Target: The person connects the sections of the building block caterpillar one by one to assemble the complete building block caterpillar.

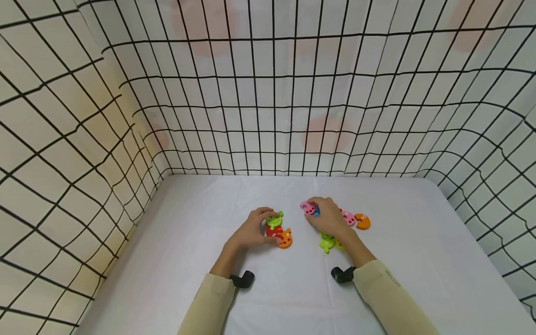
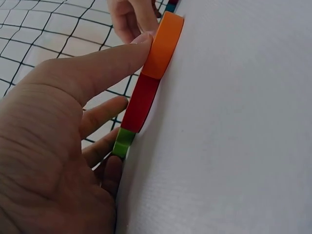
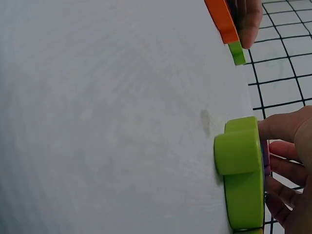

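Note:
In the head view my left hand [image 1: 252, 229] holds a short row of joined flat puzzle pieces between thumb and fingers. The row has a green frog-face piece [image 1: 274, 220], a red numbered piece [image 1: 273, 230] and an orange piece [image 1: 286, 239]. The left wrist view shows my thumb against the orange piece's edge [image 2: 165, 46], with fingers behind the red and green ones. My right hand [image 1: 329, 217] pinches a pink dotted piece [image 1: 307, 208] beside a blue piece [image 1: 317, 211], partly hidden by the fingers. Under that wrist lies a light-green piece [image 1: 326, 243].
To the right of my right hand lie another pink dotted piece [image 1: 349, 217] and an orange piece numbered 10 [image 1: 362, 221]. A yellow piece [image 1: 338, 244] shows beside the right forearm. Black wire mesh [image 1: 274, 93] stands around the white-covered table [image 1: 289, 293].

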`<state>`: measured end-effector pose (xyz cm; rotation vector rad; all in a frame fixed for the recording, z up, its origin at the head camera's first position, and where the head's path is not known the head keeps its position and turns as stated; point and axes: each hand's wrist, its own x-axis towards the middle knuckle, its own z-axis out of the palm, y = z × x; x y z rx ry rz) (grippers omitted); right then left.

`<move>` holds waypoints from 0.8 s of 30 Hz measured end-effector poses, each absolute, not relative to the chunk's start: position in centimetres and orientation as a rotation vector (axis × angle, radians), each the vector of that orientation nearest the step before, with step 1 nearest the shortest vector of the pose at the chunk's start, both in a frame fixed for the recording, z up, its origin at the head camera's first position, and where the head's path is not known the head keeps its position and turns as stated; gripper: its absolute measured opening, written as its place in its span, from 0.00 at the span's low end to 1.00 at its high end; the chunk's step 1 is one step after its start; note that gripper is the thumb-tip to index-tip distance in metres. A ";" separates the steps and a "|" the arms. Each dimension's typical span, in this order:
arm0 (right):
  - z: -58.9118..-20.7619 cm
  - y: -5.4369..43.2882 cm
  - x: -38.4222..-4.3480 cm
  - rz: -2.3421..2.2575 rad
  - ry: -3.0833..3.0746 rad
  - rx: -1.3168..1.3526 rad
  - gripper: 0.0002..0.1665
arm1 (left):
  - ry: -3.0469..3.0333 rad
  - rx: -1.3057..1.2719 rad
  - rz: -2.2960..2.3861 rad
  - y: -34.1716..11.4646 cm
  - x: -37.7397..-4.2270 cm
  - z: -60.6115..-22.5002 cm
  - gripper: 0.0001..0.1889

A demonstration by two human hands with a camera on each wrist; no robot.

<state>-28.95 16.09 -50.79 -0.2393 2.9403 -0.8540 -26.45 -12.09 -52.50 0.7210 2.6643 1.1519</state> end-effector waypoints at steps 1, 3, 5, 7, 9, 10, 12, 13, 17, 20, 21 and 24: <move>-50.8 16.1 -28.9 -0.865 2.941 -0.238 0.32 | 2.664 0.728 1.152 -12.1 -26.5 -52.5 0.37; -50.7 16.1 -28.7 -0.889 2.940 -0.242 0.32 | 2.669 0.740 1.153 -12.0 -26.5 -52.6 0.38; -50.6 16.1 -28.5 -0.917 2.936 -0.252 0.32 | 2.672 0.741 1.155 -12.0 -26.5 -52.6 0.38; -50.4 16.1 -28.3 -0.947 2.933 -0.262 0.32 | 2.677 0.737 1.157 -12.0 -26.5 -52.7 0.39; -50.2 16.1 -27.9 -0.981 2.921 -0.277 0.31 | 2.681 0.732 1.154 -12.0 -26.6 -52.7 0.39; -50.1 16.1 -27.7 -1.002 2.915 -0.284 0.31 | 2.680 0.727 1.156 -11.9 -26.6 -52.7 0.39; -49.9 16.0 -27.3 -1.029 2.905 -0.294 0.30 | 2.683 0.723 1.155 -11.9 -26.6 -52.7 0.39; -49.8 16.0 -27.0 -1.040 2.897 -0.303 0.30 | 2.685 0.720 1.152 -11.9 -26.6 -52.8 0.39; -49.5 15.8 -26.4 -1.052 2.877 -0.321 0.29 | 2.683 0.708 1.147 -12.0 -26.5 -52.9 0.39; -49.3 15.6 -25.9 -1.056 2.864 -0.336 0.30 | 2.682 0.706 1.152 -11.9 -26.5 -52.9 0.38; -49.2 15.6 -25.8 -1.056 2.862 -0.342 0.30 | 2.683 0.707 1.151 -11.9 -26.5 -52.8 0.38; -49.0 15.4 -25.3 -1.049 2.856 -0.358 0.30 | 2.683 0.711 1.157 -11.9 -26.4 -52.7 0.38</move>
